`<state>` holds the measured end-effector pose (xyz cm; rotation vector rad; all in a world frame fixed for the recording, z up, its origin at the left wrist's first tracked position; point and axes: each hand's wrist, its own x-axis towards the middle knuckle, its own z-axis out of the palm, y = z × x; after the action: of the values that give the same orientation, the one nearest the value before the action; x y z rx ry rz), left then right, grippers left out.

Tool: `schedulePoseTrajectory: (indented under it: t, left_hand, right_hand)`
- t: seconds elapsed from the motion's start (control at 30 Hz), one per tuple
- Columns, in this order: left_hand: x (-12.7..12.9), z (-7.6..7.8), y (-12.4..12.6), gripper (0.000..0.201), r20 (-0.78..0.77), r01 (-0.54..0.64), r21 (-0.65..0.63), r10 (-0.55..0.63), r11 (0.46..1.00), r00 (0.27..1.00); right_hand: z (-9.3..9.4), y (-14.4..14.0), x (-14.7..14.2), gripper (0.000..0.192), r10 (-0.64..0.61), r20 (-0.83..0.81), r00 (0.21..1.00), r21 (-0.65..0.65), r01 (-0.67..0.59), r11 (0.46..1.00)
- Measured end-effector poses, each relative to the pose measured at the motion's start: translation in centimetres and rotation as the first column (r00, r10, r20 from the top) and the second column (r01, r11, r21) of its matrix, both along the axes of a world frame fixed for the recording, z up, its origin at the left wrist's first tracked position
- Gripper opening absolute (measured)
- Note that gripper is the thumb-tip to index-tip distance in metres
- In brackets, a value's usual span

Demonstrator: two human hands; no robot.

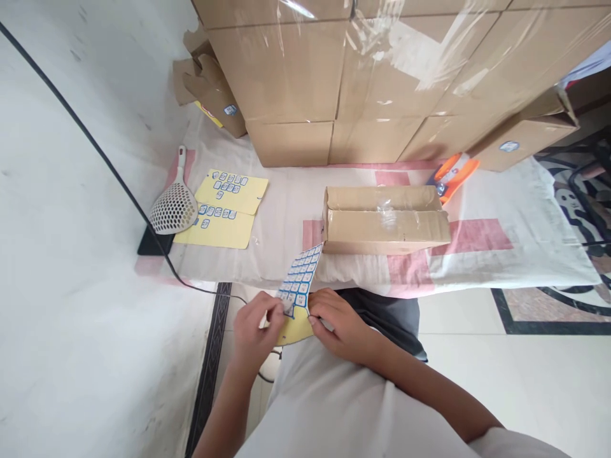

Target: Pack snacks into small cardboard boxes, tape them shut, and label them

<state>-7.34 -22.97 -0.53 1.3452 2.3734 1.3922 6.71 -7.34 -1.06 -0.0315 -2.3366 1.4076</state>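
Both my hands hold one yellow sticker sheet [300, 280] close to my lap. It carries several small blue-and-white labels and stands tilted up toward the cardboard box. My left hand [255, 331] pinches its lower left edge, fingertips at a label near the bottom. My right hand [341, 324] grips the lower right edge. A small closed cardboard box [384, 219] lies just beyond the sheet on the cloth-covered surface [501, 267].
Two more yellow sticker sheets [229, 207] lie at the left beside a white perforated scoop [174, 207]. An orange tape dispenser [453, 175] sits behind the box. Stacked large cartons [334, 76] fill the back. A black cable [95, 146] crosses the white wall at left.
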Motion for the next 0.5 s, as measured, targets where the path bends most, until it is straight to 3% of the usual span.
schedulePoseTrajectory:
  t: [0.03,0.1,0.17,0.37,0.43,0.5]
  left_hand:
    - [-0.1,-0.2,-0.2,0.016,0.086,-0.134,0.007,0.133,0.991,0.987]
    - [-0.4,-0.3,-0.5,0.016,0.267,-0.369,0.002,0.355,0.930,0.896]
    - [-0.7,0.0,-0.8,0.019,0.382,-0.488,-0.002,0.452,0.873,0.806]
    - [-0.5,0.8,-1.3,0.021,0.399,-0.580,0.117,0.497,0.806,0.771]
    - [-0.2,0.8,-1.5,0.020,0.390,-0.589,0.142,0.502,0.795,0.772]
    - [0.1,0.8,-1.7,0.020,0.384,-0.588,0.146,0.502,0.795,0.774]
  right_hand:
    - [-0.3,0.0,0.0,0.013,-0.030,0.001,1.000,-0.026,0.030,0.999]
    - [-0.9,0.1,-0.4,0.013,-0.086,-0.002,0.996,-0.085,0.085,0.993]
    - [-1.4,0.2,-1.2,0.011,-0.107,-0.014,0.994,-0.136,0.104,0.985]
    - [-1.7,1.5,-6.1,0.013,-0.109,-0.161,0.981,-0.309,0.054,0.950]
    - [-2.1,1.9,-8.6,0.021,-0.189,-0.140,0.972,-0.436,0.111,0.893]
    - [-2.6,2.2,-11.0,0.020,-0.253,-0.012,0.967,-0.592,0.197,0.781]
